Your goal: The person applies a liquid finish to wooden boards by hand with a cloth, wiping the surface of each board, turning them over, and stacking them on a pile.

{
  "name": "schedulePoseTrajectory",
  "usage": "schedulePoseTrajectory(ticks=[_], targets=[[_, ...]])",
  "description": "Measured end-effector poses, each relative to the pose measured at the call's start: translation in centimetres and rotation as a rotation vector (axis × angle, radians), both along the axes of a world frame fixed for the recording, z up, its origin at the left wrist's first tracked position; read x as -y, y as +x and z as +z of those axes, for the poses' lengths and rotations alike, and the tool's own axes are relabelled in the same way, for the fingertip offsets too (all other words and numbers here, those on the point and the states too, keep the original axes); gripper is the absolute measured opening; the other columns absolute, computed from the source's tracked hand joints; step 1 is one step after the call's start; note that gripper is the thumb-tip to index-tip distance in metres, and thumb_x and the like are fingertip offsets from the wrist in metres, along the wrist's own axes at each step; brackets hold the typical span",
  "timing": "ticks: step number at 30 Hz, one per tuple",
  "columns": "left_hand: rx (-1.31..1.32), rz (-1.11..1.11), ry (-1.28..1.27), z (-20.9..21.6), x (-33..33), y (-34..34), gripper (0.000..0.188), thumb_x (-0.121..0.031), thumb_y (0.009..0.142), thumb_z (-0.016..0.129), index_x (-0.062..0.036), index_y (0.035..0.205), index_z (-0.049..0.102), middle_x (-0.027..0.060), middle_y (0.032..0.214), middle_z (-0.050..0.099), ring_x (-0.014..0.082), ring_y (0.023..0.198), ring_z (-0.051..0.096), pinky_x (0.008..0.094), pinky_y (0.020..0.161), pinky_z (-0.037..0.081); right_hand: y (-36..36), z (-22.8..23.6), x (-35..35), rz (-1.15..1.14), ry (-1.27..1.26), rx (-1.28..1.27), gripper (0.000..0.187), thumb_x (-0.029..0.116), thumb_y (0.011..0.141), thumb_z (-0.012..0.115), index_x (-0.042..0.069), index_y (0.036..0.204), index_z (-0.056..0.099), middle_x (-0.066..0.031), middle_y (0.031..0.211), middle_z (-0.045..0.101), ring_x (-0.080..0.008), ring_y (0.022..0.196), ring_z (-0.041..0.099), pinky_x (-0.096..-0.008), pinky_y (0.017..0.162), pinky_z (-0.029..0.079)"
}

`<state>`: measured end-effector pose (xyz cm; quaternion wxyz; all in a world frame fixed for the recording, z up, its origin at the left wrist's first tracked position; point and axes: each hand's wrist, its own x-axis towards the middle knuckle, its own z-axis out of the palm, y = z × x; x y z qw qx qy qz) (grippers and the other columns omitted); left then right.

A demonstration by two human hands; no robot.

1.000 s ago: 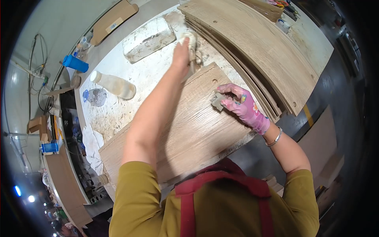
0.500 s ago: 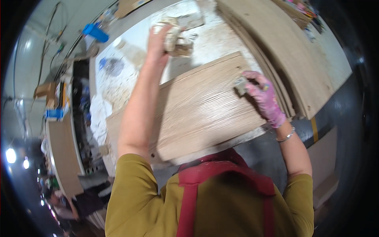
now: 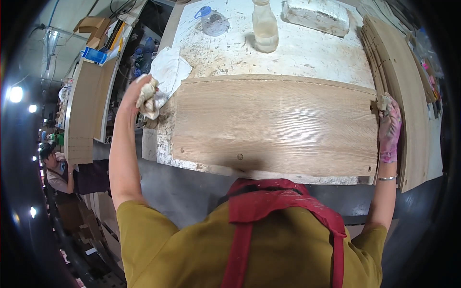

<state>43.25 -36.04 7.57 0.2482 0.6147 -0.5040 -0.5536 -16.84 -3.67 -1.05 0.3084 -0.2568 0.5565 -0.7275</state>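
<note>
A wood-grain board (image 3: 273, 125) with small round holes lies flat on the stained white worktable (image 3: 221, 57). My bare left hand (image 3: 136, 91) is closed around a crumpled off-white rag (image 3: 150, 102), just off the board's left end, beside a white cloth (image 3: 170, 69). At the board's right end, my right hand (image 3: 390, 129), in a stained pink glove, grips a small beige pad (image 3: 384, 102). The pad is by the right edge, near one of the holes; whether it touches the board I cannot tell.
Behind the board stand a bottle of cloudy liquid (image 3: 265, 29), a clear container with a blue cap (image 3: 213, 23) and a whitish wrapped block (image 3: 317, 17). Stacked boards (image 3: 408, 96) rise close on the right. A person (image 3: 62, 173) is at the far left.
My left hand has swung from above the back of the table to the board's left end with the rag. The right hand has gone to the right edge. The view has turned.
</note>
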Motion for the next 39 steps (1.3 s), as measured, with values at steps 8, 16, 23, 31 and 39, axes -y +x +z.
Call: schedulePoseTrajectory(ticks=[8, 16, 23, 31, 39], targets=[[0.101, -0.236, 0.108, -0.9, -3.1, -4.4, 0.028, -0.025, 0.088, 0.058, -0.0006, 0.101, 0.061, 0.0056, 0.093, 0.064, 0.0119, 0.083, 0.059, 0.0245, 0.075, 0.046, -1.5, -1.4, 1.7, 0.032, 0.077, -0.036, 0.039, 0.022, 0.096, 0.039, 0.001, 0.127, 0.049, -0.0082, 0.126, 0.053, -0.0174, 0.117, 0.047, -0.0320, 0.102, 0.033], [0.072, -0.215, -0.032, -0.6, -3.8, -5.2, 0.023, -0.022, 0.085, 0.061, -0.0022, 0.096, 0.062, 0.0019, 0.085, 0.062, 0.0083, 0.076, 0.055, 0.0225, 0.069, 0.044, -7.1, -4.1, 0.9, 0.051, -0.401, 0.377, 0.045, 0.013, 0.089, 0.052, -0.003, 0.130, 0.044, -0.0174, 0.134, 0.047, -0.0266, 0.120, 0.047, -0.0448, 0.107, 0.029], [0.058, -0.121, -0.270, 2.9, -4.0, -3.3, 0.024, -0.022, 0.085, 0.062, -0.0010, 0.095, 0.061, 0.0034, 0.085, 0.062, 0.0089, 0.074, 0.058, 0.0228, 0.066, 0.046, -5.3, -0.6, 4.4, 0.309, -0.767, 0.676, 0.046, 0.008, 0.084, 0.052, -0.007, 0.127, 0.044, -0.0221, 0.131, 0.048, -0.0360, 0.118, 0.046, -0.0547, 0.109, 0.024], [-0.241, 0.114, -0.497, 9.0, -8.9, -0.1, 0.026, -0.021, 0.089, 0.056, 0.0006, 0.104, 0.055, 0.0135, 0.105, 0.063, 0.0190, 0.090, 0.062, 0.0283, 0.077, 0.051, -4.4, 8.4, 3.5, 0.954, -1.012, 0.559, 0.046, 0.015, 0.085, 0.038, -0.010, 0.124, 0.039, -0.0194, 0.125, 0.046, -0.0313, 0.123, 0.037, -0.0456, 0.111, 0.018], [-0.312, 0.301, -0.323, 6.7, -20.9, 7.6, 0.015, -0.022, 0.091, 0.051, -0.0073, 0.094, 0.051, 0.0156, 0.113, 0.059, 0.0172, 0.085, 0.061, 0.0254, 0.070, 0.050, -1.0, 5.2, -11.0, 0.023, -0.561, 0.240, 0.037, 0.014, 0.094, 0.039, -0.004, 0.127, 0.039, -0.0119, 0.121, 0.048, -0.0226, 0.115, 0.044, -0.0394, 0.109, 0.028]])
